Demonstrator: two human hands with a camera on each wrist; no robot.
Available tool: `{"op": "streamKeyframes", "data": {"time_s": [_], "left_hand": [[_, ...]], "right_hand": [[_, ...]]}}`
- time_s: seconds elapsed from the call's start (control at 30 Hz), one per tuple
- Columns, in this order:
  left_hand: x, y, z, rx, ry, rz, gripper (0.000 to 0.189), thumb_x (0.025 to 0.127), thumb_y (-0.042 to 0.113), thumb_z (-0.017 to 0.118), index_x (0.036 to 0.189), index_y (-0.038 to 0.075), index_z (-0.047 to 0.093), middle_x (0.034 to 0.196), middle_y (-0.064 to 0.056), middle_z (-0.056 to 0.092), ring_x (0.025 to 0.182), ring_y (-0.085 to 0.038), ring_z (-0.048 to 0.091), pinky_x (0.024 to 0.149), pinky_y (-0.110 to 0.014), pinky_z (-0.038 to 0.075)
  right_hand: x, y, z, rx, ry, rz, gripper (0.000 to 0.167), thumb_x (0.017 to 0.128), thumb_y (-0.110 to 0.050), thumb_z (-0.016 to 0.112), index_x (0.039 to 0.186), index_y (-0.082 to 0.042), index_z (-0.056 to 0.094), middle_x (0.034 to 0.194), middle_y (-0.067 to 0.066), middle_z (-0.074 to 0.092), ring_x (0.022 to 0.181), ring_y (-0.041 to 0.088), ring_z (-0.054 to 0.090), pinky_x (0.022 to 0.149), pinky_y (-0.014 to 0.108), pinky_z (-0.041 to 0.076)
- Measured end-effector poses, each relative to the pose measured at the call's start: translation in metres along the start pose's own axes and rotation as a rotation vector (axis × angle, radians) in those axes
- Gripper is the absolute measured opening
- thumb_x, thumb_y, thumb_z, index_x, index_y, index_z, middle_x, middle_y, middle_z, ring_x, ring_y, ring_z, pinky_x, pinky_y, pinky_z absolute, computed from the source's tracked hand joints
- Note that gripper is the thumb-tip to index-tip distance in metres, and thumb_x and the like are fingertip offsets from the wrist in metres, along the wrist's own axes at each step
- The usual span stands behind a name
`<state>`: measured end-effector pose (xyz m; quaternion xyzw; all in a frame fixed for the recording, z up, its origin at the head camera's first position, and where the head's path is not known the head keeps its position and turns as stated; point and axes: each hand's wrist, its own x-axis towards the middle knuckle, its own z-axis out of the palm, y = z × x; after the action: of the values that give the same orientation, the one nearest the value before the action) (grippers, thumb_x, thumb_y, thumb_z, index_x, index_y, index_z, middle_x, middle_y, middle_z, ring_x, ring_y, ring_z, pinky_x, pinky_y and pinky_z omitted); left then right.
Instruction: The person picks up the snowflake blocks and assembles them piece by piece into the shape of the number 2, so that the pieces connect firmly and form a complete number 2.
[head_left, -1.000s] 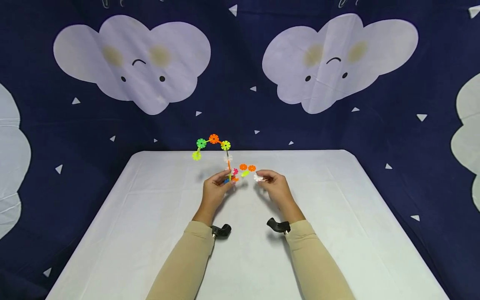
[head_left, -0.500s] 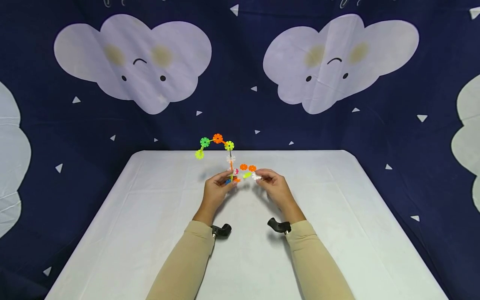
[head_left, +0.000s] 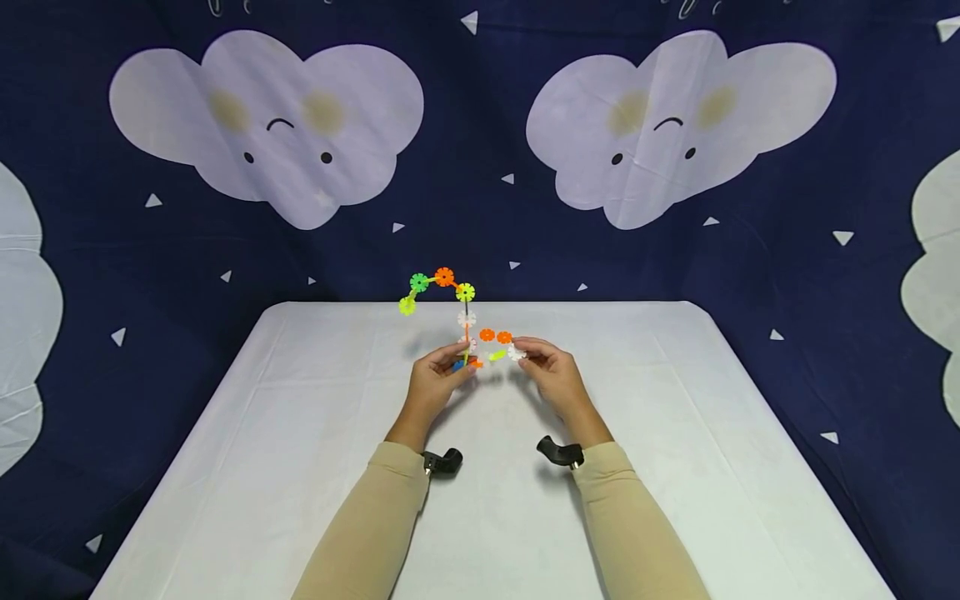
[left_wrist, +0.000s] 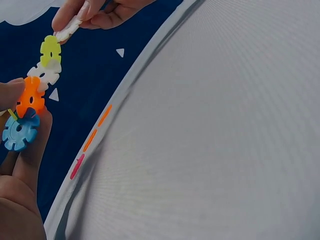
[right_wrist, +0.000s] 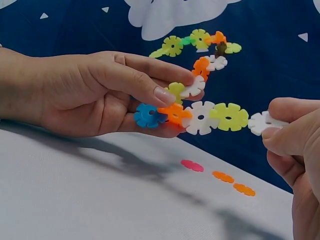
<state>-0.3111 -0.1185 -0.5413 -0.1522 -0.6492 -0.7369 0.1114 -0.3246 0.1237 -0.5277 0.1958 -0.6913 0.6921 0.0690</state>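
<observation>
My left hand point(head_left: 433, 383) grips a chain of interlocking snowflake discs, thumb over an orange disc point(right_wrist: 176, 115). One part of the chain rises behind the fingers and arches left, ending in a yellow-green disc point(head_left: 407, 306). Its other part runs right from a blue disc point(right_wrist: 146, 116) through orange and white to a yellow disc point(right_wrist: 231, 117). Between thumb and fingers, my right hand point(head_left: 555, 375) pinches a white snowflake disc point(right_wrist: 259, 123), its rim right at the yellow disc's edge. Fingers cover part of that white disc.
Loose on the white table point(head_left: 480, 517) lie two orange discs point(right_wrist: 223, 177) and a pink disc point(right_wrist: 192, 166), beyond the hands near the far edge. A dark blue cloud-print cloth point(head_left: 480, 125) hangs behind the table. Each wrist wears a black camera mount point(head_left: 558, 452).
The chain's arched part has swung to the right as my left hand shifted slightly that way. My right hand stays close to its place, still pinching the white disc.
</observation>
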Motion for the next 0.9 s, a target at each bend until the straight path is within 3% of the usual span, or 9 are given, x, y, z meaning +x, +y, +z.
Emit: {"op": "streamKeyframes", "data": {"time_s": [0.13,0.27,0.43,0.53,0.67,0.9], "left_hand": [[0.0,-0.002,-0.001,0.002,-0.02,0.01,0.044,0.089,-0.013,0.078,0.132,-0.011,0.067,0.132,-0.026,0.067,0.115,-0.043,0.066,0.102,-0.051,0.054],[0.001,-0.002,-0.002,0.02,-0.037,0.008,0.044,0.09,-0.014,0.077,0.133,-0.01,0.066,0.134,-0.024,0.066,0.116,-0.043,0.065,0.105,-0.057,0.05],[-0.003,0.012,0.0,0.006,-0.07,-0.006,0.042,0.092,-0.015,0.074,0.132,-0.014,0.064,0.133,-0.028,0.065,0.114,-0.041,0.066,0.099,-0.04,0.057],[-0.003,0.012,-0.001,-0.007,-0.087,-0.01,0.04,0.092,-0.014,0.074,0.131,-0.013,0.065,0.131,-0.026,0.067,0.113,-0.042,0.067,0.094,-0.033,0.059],[0.0,-0.001,-0.005,-0.015,-0.096,-0.017,0.04,0.091,-0.012,0.076,0.13,-0.01,0.068,0.13,-0.022,0.069,0.111,-0.035,0.07,0.092,-0.034,0.06],[-0.002,-0.001,-0.006,-0.025,-0.106,-0.033,0.04,0.09,-0.015,0.076,0.128,-0.013,0.067,0.13,-0.025,0.068,0.106,-0.026,0.072,0.089,-0.03,0.061]], "right_hand": [[-0.001,0.0,0.0,0.007,-0.004,-0.01,0.027,0.097,0.015,0.067,0.124,0.013,0.07,0.135,0.026,0.064,0.108,0.022,0.062,0.091,0.021,0.054],[-0.001,0.0,-0.001,-0.02,-0.029,-0.019,0.027,0.097,0.012,0.069,0.124,0.011,0.071,0.133,0.024,0.066,0.11,0.021,0.063,0.094,0.023,0.055],[-0.002,0.0,-0.007,-0.087,-0.07,0.012,0.029,0.1,0.003,0.071,0.128,0.003,0.073,0.133,0.013,0.07,0.117,0.02,0.064,0.096,0.025,0.055],[-0.003,0.0,-0.009,-0.095,-0.089,0.044,0.029,0.101,-0.001,0.071,0.13,-0.002,0.074,0.133,0.007,0.07,0.123,0.02,0.063,0.099,0.027,0.054],[-0.004,0.0,-0.009,-0.071,-0.091,0.055,0.029,0.1,-0.001,0.072,0.129,-0.002,0.074,0.133,0.009,0.07,0.127,0.021,0.062,0.101,0.028,0.054],[-0.006,-0.001,-0.007,-0.046,-0.092,0.06,0.029,0.098,0.002,0.073,0.127,0.001,0.074,0.131,0.011,0.071,0.125,0.02,0.063,0.101,0.028,0.054]]}}
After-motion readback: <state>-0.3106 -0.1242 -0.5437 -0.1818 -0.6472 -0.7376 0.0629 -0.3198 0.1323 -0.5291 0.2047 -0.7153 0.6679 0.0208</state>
